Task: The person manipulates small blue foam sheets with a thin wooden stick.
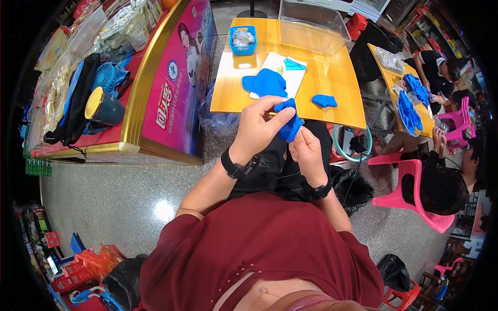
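Note:
Both hands meet over my lap at the table's front edge, gripping one small piece of bright blue cloth (288,128). My left hand (256,124) pinches its upper part between thumb and fingers. My right hand (309,155) has its fingertips closed on the lower end. The cloth is bunched, so its exact kind is unclear. Just beyond my left hand lies a blue cap-shaped cloth item (268,83), partly over a white sheet or flat bag (294,82). To the right rests another small folded blue cloth (324,100).
A blue plastic basket (232,43) with clear packets stands far left on the wooden table (340,78). Behind it is a transparent bin (311,31). At left is a red-topped counter (136,98); at right, people sit near a pink chair (397,207) and second table.

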A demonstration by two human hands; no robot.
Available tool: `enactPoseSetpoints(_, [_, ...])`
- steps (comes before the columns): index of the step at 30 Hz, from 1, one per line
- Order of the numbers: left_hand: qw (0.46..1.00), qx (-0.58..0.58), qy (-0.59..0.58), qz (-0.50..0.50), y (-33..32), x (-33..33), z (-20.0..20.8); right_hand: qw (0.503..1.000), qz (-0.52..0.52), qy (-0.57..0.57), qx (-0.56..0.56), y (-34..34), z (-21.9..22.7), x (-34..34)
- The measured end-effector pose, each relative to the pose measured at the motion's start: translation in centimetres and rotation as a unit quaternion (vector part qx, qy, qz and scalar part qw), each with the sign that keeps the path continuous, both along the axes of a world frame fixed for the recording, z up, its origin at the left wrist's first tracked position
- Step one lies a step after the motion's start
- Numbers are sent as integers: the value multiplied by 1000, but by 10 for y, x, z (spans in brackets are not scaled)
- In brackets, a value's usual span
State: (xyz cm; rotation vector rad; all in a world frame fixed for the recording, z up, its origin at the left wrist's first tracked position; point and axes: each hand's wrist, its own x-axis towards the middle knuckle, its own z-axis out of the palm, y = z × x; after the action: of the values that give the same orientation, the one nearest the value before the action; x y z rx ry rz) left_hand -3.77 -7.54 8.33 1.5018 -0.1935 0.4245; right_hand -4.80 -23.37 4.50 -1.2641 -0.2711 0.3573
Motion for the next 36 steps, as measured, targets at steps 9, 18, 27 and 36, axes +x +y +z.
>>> enactPoseSetpoints(9, [991,-130,23,-11,-12,4,-16,996,-34,-68,-37,4,4,-3])
enactPoseSetpoints(18, [978,-188,79,-47,-7,13,-8,997,42,39,56,12,13,8])
enactPoseSetpoints(27, [979,-202,34,-7,-2,11,2,998,20,-45,-38,3,6,5])
enactPoseSetpoints(36, [972,-229,41,-26,-9,11,-19,984,56,129,112,14,15,-1])
